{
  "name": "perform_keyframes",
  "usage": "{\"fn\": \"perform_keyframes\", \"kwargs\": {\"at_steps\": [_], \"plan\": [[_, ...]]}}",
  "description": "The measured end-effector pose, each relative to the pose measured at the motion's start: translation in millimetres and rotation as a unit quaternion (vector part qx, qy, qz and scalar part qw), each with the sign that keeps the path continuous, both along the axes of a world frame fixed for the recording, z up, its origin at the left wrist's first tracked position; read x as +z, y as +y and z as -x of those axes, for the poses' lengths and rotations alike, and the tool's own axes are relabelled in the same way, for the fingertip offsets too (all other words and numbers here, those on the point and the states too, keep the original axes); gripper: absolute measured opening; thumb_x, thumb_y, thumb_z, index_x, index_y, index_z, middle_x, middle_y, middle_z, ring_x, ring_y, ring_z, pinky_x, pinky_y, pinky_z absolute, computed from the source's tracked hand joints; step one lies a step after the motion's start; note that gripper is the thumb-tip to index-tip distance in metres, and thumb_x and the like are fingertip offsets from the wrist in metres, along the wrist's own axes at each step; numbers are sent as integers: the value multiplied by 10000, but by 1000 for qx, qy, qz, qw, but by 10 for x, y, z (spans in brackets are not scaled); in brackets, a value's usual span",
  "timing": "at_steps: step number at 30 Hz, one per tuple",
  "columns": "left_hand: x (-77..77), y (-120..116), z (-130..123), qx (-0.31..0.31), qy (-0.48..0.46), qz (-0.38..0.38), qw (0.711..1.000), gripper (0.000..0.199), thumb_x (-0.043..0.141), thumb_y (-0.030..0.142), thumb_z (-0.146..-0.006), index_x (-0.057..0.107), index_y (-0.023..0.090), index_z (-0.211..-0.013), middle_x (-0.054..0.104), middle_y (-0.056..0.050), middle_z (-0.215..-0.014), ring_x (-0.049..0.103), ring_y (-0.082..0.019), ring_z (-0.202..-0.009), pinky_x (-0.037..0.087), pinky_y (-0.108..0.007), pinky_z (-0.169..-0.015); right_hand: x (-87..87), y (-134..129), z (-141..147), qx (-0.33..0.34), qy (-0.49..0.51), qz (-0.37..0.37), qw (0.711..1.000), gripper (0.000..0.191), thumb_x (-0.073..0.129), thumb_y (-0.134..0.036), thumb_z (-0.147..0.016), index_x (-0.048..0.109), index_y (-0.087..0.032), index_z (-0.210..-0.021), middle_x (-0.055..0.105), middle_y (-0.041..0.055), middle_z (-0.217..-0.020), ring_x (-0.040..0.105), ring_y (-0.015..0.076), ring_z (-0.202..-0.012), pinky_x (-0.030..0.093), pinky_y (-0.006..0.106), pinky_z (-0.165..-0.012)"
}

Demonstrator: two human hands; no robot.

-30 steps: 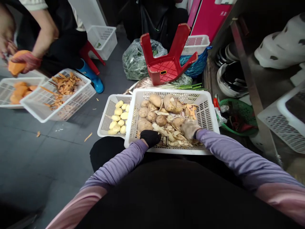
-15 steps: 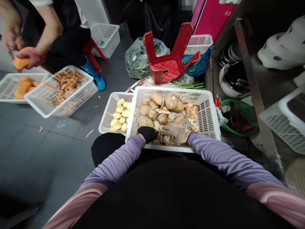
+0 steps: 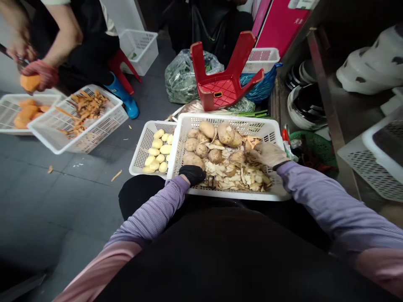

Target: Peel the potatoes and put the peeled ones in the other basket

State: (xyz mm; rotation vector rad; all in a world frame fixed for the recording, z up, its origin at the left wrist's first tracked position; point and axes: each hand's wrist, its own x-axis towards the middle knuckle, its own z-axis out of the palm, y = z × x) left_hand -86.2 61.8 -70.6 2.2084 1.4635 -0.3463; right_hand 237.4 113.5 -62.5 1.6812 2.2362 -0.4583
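My left hand (image 3: 192, 175), in a black glove, is closed at the near left of a white basket (image 3: 285, 184). A peeler (image 3: 210, 181) sticks out from its fingers over the peelings. My right hand (image 3: 270, 154), in a pale glove and a little blurred, reaches over the basket's right side with its fingers stretched out to the left, near the orange peelings (image 3: 252, 141). Several unpeeled potatoes (image 3: 215, 156) lie in the back and left of this basket. Potato peelings (image 3: 241, 178) cover its front. Peeled potatoes (image 3: 165, 149) sit in a lower white basket (image 3: 136, 165) on the left.
An upturned red stool (image 3: 220, 90) stands behind the basket, with a bag of greens (image 3: 179, 79) beside it. On the left a co-worker's gloved hand (image 3: 44, 73) holds an orange vegetable above a basket of orange peelings (image 3: 86, 109). Metal shelving (image 3: 330, 105) borders the right.
My right hand has moved right and back across the basket, uncovering the peelings at the front. My left hand has shifted only slightly, and the peeler now shows beside it.
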Motion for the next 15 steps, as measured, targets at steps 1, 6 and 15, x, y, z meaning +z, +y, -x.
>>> {"fn": "perform_keyframes", "kwargs": {"at_steps": [1,6,15], "plan": [[21,0,-13,-9,20,14,1000,399,450,349,-955,764,104,-951,738,-173,-968,675,-298,-937,476,-362,-831,-35,50,70,39,-25,-32,998,387,377,-285,-984,709,-157,-1136,680,171,-1132,605,322,-1080,433,434,-932],[42,4,-50,-18,50,38,998,454,394,350,-990,764,90,-1028,731,-196,-1000,680,-324,-972,485,-378,-817,-308,250,494,170,-25,17,985,467,467,-177,-925,560,-253,-1376,588,140,-1363,549,304,-1226,430,448,-1000],[-16,-38,-32,-1,34,8,999,454,405,358,-984,761,81,-1025,732,-193,-987,675,-304,-957,479,-361,-816,-559,220,519,-98,48,86,990,699,855,-366,-573,637,-117,-1189,629,216,-1240,602,356,-1160,441,473,-1022]]}}
